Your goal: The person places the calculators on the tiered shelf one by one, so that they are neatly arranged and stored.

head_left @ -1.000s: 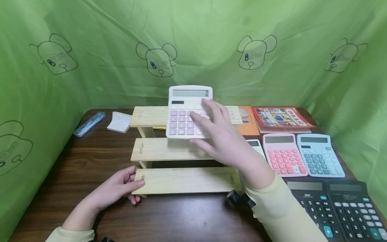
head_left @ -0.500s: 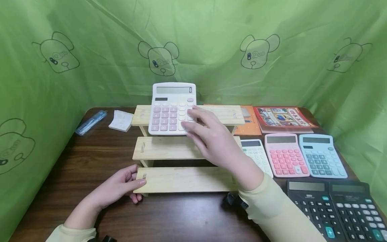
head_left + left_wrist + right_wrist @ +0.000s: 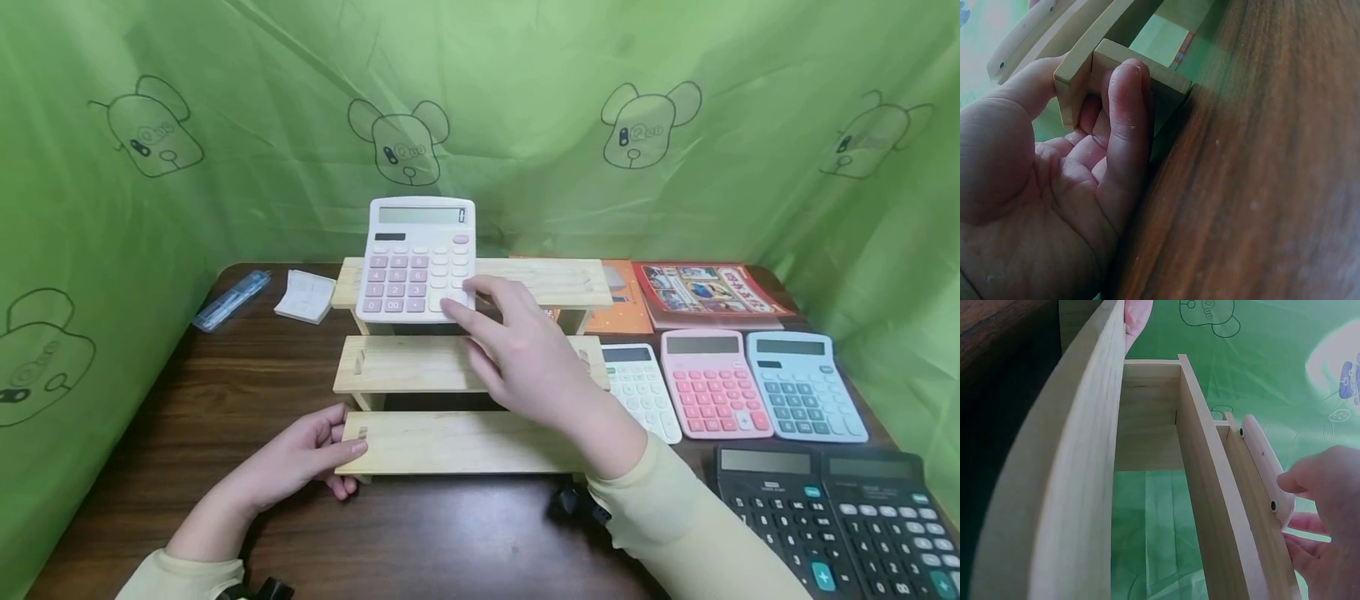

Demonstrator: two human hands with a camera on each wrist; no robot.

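A white calculator [image 3: 417, 267] with lilac keys leans back at the left end of the top board of a three-tier wooden shelf [image 3: 450, 442]; its display reads 0. My right hand [image 3: 525, 350] holds its lower right corner, fingers bent over the face and right edge. In the right wrist view, the calculator's lower edge [image 3: 1263, 472] stands along the top board beside the right hand [image 3: 1329, 512]. Down at the shelf's lowest tier, my left hand [image 3: 300, 458] grips the left end, thumb on top; the left wrist view shows its fingers [image 3: 1124, 109] curled beneath.
Right of the shelf lie white [image 3: 641, 396], pink [image 3: 716, 383] and blue [image 3: 806, 387] calculators, with two black calculators [image 3: 772, 517] nearer. Behind are an orange book [image 3: 630, 312] and a red-covered book [image 3: 705, 287]. A paper pad [image 3: 303, 296] and a clear-blue packet [image 3: 232, 300] lie left. Green cloth surrounds the table.
My right hand and the white calculator have moved left along the shelf, from its middle to the left end of the top board. The left hand keeps its grip on the lowest tier.
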